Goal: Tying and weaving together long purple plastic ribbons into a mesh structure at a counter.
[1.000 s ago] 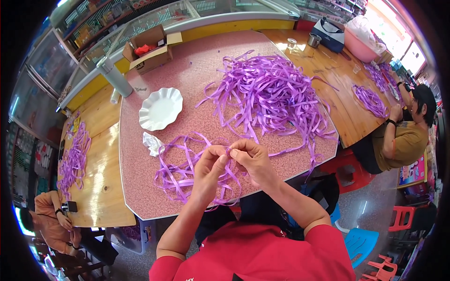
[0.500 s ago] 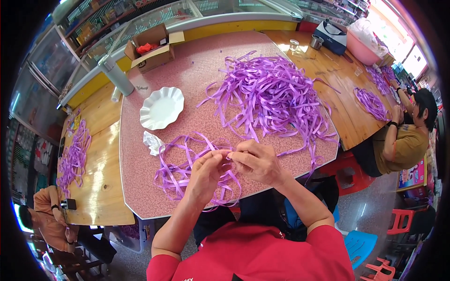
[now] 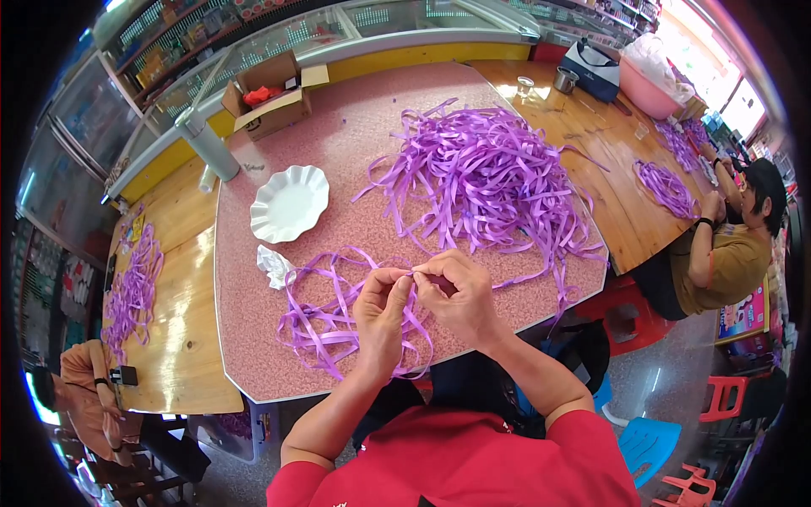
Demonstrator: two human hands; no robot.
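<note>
Both hands meet over the near side of the pink table (image 3: 253, 355). My left hand (image 3: 382, 317) pinches a purple ribbon (image 3: 411, 272) between thumb and fingertips. Right beside it, my right hand (image 3: 465, 297) grips the same ribbon, fingertips almost touching the left ones. The fingers cover most of the held piece, so its fine detail cannot be made out. Loose loops of purple ribbon (image 3: 325, 338) lie on the table under and left of my hands. Farther off, slightly right, spreads a large tangled heap of purple ribbons (image 3: 490, 177), some strands trailing toward the near right edge.
A white fluted dish (image 3: 291, 205) and crumpled white tissue (image 3: 274, 267) lie left of the loops. Behind stand a grey-green bottle (image 3: 209, 145) and an open cardboard box (image 3: 274, 110). Co-workers sit at wooden side tables, left (image 3: 182, 338) and right (image 3: 583, 152), with more ribbons.
My hands stay together on the ribbon but have turned, the right wrist shifting slightly left and the left hand rolling so its thumb shows. The co-worker at left has moved their hands.
</note>
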